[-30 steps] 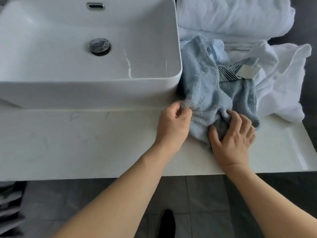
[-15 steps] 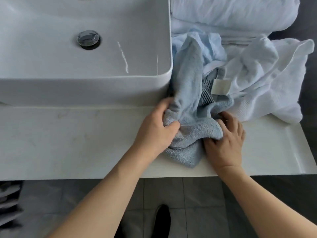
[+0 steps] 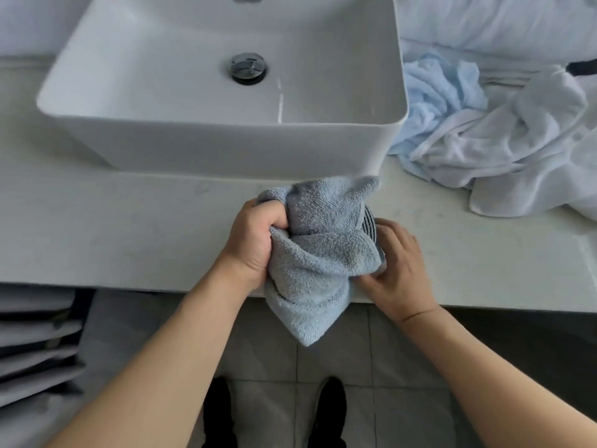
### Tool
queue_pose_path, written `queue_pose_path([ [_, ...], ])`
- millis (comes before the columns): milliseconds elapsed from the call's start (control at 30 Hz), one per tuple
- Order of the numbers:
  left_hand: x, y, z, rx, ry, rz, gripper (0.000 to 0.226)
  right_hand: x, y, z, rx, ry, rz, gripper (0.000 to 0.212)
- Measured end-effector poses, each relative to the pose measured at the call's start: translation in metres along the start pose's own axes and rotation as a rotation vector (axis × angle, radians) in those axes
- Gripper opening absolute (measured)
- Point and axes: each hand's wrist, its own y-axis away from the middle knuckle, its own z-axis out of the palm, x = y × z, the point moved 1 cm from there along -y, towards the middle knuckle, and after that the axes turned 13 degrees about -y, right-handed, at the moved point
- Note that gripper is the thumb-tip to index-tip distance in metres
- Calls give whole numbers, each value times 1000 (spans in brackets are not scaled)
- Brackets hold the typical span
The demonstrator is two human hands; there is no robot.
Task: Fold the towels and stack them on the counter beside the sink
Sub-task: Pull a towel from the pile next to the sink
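No readable text, labels, brands, numbers or signs anywhere in view.

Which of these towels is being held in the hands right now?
The grey-blue towel, bunched between the left hand and right hand at the counter's front edge. The others lie untouched right of the sink.
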Motion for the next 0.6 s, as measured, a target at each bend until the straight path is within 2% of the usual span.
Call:
queue_pose_path([
  [167,-8,-12,-102,136,47,10,40,-59,-36,91,-90,-139,-18,52],
  [367,-14,-29,-259,328,95,10,40,-138,-94,223,-180,-230,32,60],
  [433,-11,-36,-308,388,69,37,31,-165,-114,264,-190,-274,34,60],
  [500,-5,-43,-357,459,-2,97,18,-193,-134,301,-167,-356,15,58],
  [600,1,-60,-425,530,-40,148,25,-225,-169,351,-36,-429,-151,37],
])
